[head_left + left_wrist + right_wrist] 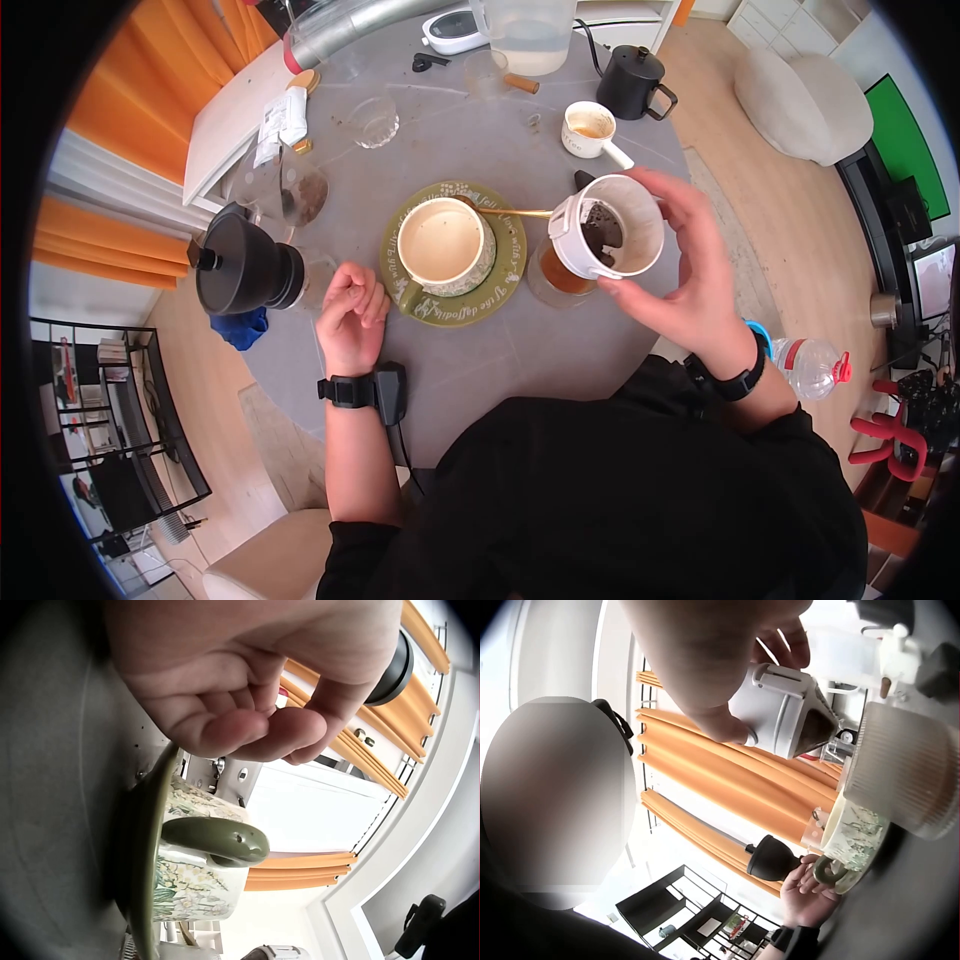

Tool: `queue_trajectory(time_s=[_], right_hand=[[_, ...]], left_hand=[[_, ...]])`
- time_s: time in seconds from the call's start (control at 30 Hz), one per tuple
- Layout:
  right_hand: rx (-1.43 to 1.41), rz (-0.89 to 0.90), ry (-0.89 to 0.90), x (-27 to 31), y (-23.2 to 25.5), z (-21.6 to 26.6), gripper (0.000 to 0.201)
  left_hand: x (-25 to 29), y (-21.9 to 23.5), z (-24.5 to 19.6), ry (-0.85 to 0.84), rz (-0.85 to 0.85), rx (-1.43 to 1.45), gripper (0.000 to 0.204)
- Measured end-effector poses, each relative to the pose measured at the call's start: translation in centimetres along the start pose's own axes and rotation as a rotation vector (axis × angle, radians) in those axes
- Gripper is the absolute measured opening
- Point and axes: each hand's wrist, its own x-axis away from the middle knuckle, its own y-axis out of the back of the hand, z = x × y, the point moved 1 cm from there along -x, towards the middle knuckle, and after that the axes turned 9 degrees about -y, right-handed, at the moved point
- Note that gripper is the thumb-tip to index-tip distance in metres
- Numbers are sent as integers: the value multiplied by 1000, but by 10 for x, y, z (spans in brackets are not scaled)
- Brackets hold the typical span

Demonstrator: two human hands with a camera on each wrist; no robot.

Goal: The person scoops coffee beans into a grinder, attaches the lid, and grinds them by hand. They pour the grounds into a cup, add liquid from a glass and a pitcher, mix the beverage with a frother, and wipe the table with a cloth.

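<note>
My right hand [700,275] holds a white coffee dripper [643,232] between thumb and fingers, with dark wet grounds [602,228] inside. In the right wrist view the dripper's dark cone end [817,731] hangs clear of the ribbed glass [900,761]. Brown liquid [562,272] shows in that glass. To its left, a flowered cup [199,889] with a green handle [217,836] stands on a green lettered saucer [420,306], a pale drink [440,240] inside. My left hand [355,305] holds nothing, fingers loosely curled beside the saucer's left edge.
A gold spoon [520,212] reaches from the saucer toward the dripper. A black grinder [245,262] stands at left. Behind are a white handled cup [588,130], a black kettle [632,82], a water pitcher [527,40] and a small glass bowl [374,122].
</note>
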Motion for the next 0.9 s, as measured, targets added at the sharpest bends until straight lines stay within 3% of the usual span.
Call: queue_trajectory(time_s=[0.1,0.27,0.33,0.57,0.73,0.9], right_hand=[[49,159,-43,-1,-5,0,76],[-55,93,-42,2,-4,-2,77],[-55,197,-128,-1,-5,3,76],[-269,34,-210,-57,24,-19,71],[-29,-52,-265,-101,11,-74,67],[238,21,-222,-109,-4,-105,72]], left_hand=[[-1,0,0,4,8,-2,10],[1,0,0,1,-6,6,10],[-1,-2,0,-6,-22,-15,11],[0,-3,0,-12,-5,-5,10],[1,-2,0,-20,-12,-29,8],[4,-12,0,-38,-30,-223,8]])
